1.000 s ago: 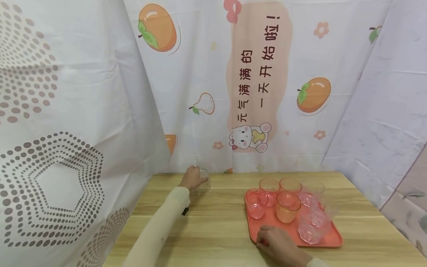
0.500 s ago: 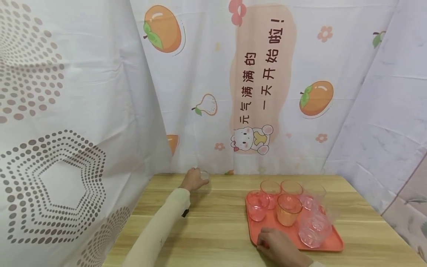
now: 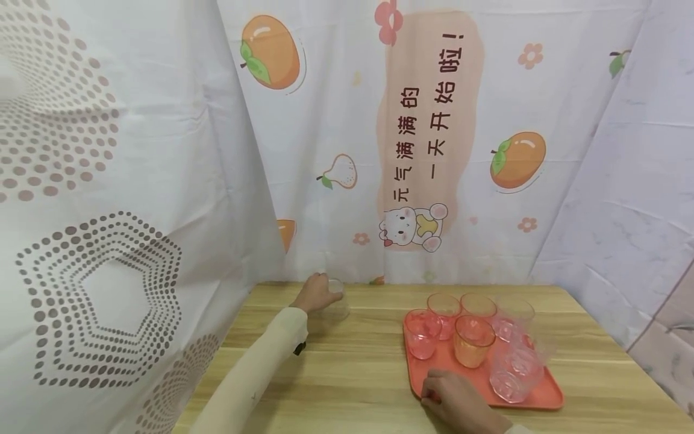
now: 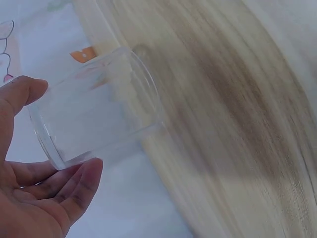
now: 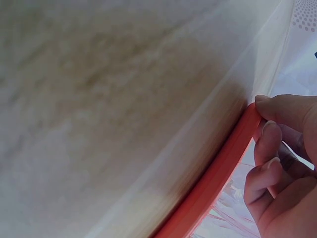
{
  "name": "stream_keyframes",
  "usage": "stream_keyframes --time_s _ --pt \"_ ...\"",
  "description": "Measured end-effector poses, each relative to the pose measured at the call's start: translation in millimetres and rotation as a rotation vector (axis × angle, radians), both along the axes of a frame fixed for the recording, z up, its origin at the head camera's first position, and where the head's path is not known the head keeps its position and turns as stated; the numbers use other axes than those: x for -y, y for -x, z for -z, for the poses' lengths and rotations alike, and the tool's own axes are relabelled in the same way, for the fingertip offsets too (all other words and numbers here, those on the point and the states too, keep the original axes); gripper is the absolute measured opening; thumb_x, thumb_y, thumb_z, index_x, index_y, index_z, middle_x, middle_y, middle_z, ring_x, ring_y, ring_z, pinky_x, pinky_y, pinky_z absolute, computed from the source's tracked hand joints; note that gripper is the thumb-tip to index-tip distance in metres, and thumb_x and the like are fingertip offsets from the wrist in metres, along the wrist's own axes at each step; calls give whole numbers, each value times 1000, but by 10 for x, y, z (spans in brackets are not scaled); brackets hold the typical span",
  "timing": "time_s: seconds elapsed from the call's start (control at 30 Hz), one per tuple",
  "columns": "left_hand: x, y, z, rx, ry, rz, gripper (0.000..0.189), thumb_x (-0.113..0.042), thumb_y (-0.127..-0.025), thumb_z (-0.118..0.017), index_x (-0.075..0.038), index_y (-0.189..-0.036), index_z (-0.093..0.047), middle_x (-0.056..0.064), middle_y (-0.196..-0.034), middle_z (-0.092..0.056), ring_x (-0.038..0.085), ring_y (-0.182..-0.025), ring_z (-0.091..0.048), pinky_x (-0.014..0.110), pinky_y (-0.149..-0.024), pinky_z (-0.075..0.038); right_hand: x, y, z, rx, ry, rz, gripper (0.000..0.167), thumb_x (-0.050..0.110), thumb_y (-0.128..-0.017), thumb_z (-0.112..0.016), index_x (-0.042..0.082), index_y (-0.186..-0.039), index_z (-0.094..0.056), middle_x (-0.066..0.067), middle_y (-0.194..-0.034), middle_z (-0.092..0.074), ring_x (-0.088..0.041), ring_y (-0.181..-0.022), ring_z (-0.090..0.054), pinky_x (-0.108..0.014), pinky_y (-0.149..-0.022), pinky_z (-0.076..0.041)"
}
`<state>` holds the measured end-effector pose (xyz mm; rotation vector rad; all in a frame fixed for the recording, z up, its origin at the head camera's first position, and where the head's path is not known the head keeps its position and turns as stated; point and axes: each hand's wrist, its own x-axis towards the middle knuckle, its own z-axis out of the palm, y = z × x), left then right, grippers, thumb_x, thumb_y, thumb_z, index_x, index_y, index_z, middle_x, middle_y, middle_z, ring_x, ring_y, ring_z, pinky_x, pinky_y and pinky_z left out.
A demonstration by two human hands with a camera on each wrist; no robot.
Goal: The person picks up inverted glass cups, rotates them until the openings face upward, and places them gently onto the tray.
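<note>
At the far left of the table in the head view, my left hand [image 3: 316, 293] holds a clear plastic cup [image 3: 337, 308]. The left wrist view shows the thumb on one side of this clear cup [image 4: 94, 114] and the curled fingers on the other, all near one end of it. My right hand [image 3: 454, 399] is at the near left corner of a red tray [image 3: 479, 378]. Close up in the right wrist view, thumb and forefinger pinch the red tray's rim [image 5: 213, 181], with the other fingers curled beneath.
On the tray stand a pink cup [image 3: 422, 339], another pink cup [image 3: 446, 319], an orange cup [image 3: 473, 345], an orange-rimmed cup [image 3: 479, 305] and a clear cup [image 3: 515, 310]. More clear cups [image 3: 512, 377] lie tilted at its right. A printed curtain [image 3: 336, 229] hangs behind the table.
The head view has turned slightly left, so the scene sits further right. More of the clear cup shows beside my left hand. My right hand stays at the tray's corner.
</note>
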<state>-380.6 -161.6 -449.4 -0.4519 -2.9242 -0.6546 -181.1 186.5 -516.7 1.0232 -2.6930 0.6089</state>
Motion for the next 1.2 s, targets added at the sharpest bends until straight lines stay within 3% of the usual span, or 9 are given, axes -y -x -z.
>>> stream_keyframes --time_s 0.47,0.53,0.63,0.8,1.07,1.2 --pt "38 -231 -19 20 -61 65 73 -42 -89 -75 14 -131 -57 28 -131 -61 42 -122 -58 52 -99 -50 -35 31 13 13 3 16 20 16 -82 -85 26 -81 -68 22 -82 -54 6 -71 -50 -26 -61 -48" --pt "36 -263 -22 13 -65 81 72 -42 -88 -76 13 -130 -58 27 -129 -62 39 -119 -60 50 -95 -52 -45 41 16 21 7 20 19 17 -82 -85 26 -81 -68 22 -82 -54 6 -71 -49 -26 -61 -48" --pt "15 -328 -37 24 -96 114 67 -40 -87 -77 10 -127 -61 21 -119 -67 32 -101 -64 44 -80 -56 -59 56 12 9 10 19 19 18 -82 -85 27 -81 -68 23 -81 -54 6 -71 -49 -25 -60 -47" --pt "-50 -445 -59 56 -140 154 64 -39 -87 -76 9 -125 -61 10 -99 -66 20 -77 -58 33 -61 -50 -89 61 -10 -6 30 2 19 18 -81 -85 29 -81 -69 25 -80 -55 6 -71 -49 -26 -61 -47" --pt "-91 -620 -35 58 -124 158 76 -47 -86 -75 10 -133 -58 22 -127 -64 22 -94 -59 34 -72 -52 -44 60 -41 58 54 26 18 23 -82 -86 28 -80 -69 25 -79 -54 5 -70 -49 -24 -59 -45" --pt "-135 -699 -39 33 -132 188 70 -45 -84 -77 9 -125 -63 18 -118 -68 19 -87 -59 31 -67 -51 0 70 -49 49 74 27 18 22 -83 -86 30 -80 -69 26 -78 -54 4 -70 -50 -23 -59 -45"
